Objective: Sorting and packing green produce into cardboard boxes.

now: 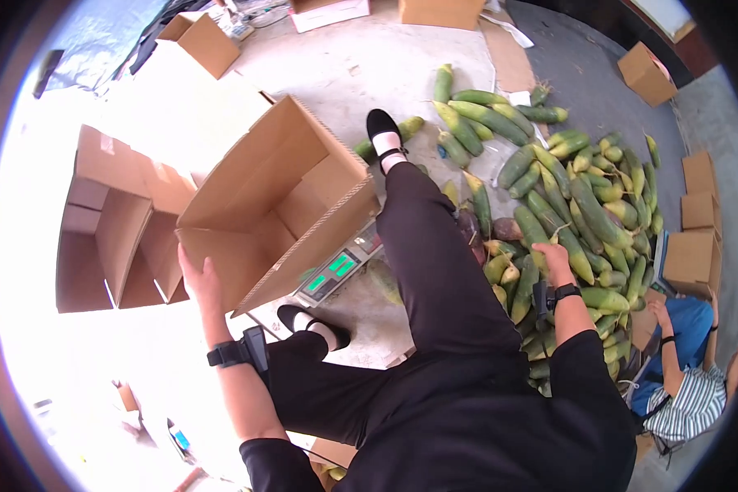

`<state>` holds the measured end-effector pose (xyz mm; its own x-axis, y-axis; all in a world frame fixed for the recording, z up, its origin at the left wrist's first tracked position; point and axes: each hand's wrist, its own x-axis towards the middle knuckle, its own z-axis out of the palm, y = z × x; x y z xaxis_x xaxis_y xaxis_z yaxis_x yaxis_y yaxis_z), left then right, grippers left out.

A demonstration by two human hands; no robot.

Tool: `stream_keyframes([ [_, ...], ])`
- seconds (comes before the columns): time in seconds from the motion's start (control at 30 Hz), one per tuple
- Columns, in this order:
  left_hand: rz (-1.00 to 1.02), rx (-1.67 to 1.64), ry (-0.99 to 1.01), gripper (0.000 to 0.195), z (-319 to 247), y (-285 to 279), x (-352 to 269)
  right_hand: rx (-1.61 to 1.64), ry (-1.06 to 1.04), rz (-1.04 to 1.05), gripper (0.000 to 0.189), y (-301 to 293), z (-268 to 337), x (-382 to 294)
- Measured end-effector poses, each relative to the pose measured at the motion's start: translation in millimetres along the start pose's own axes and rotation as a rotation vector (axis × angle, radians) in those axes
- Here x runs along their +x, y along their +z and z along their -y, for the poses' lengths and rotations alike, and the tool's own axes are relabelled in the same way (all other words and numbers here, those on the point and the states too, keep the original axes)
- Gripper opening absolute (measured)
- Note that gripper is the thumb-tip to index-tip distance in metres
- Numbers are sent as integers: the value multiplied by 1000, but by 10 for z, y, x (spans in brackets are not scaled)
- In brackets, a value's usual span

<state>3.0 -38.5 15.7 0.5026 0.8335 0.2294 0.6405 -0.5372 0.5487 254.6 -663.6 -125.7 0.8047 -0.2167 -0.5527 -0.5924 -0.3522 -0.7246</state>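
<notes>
An open cardboard box (pixel 320 184) sits tilted in view on a digital scale (pixel 338 270) with lit green displays. My left hand (pixel 203 286) grips the box's near left corner, thumb inside the wall and fingers outside. Bare cardboard shows within the box. On my right, a large heap of green radishes (pixel 596 203) lies on the floor. My right hand (pixel 553 261) is closed around the lower end of a green radish (pixel 531 227) at the heap's near left side; part of its grip is hidden. A strapped device is on each wrist.
Left of the box stands a divided cardboard carton (pixel 117 227). Loose radishes (pixel 486 120) lie ahead, and a few reddish ones (pixel 507 229) edge the heap. My feet flank the scale. At right, a person (pixel 682 393) sits beside closed boxes (pixel 692 261). Another box (pixel 206 43) stands at upper left.
</notes>
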Motion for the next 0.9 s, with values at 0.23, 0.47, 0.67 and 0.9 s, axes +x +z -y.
stream_keyframes([
  [0.23,-24,-51,-41,61,32,-64,-4,33,-373,349,40,692,1578,-534],
  [0.47,-23,-64,-71,59,53,-73,-20,-440,-1341,467,54,1663,3114,-1712],
  [0.67,7,-68,-67,58,39,-45,-21,-1056,-1412,568,38,2955,3031,-2429],
  [0.9,-1,-35,-72,55,175,-74,-1,-1386,-1039,871,41,3830,2530,-2635],
])
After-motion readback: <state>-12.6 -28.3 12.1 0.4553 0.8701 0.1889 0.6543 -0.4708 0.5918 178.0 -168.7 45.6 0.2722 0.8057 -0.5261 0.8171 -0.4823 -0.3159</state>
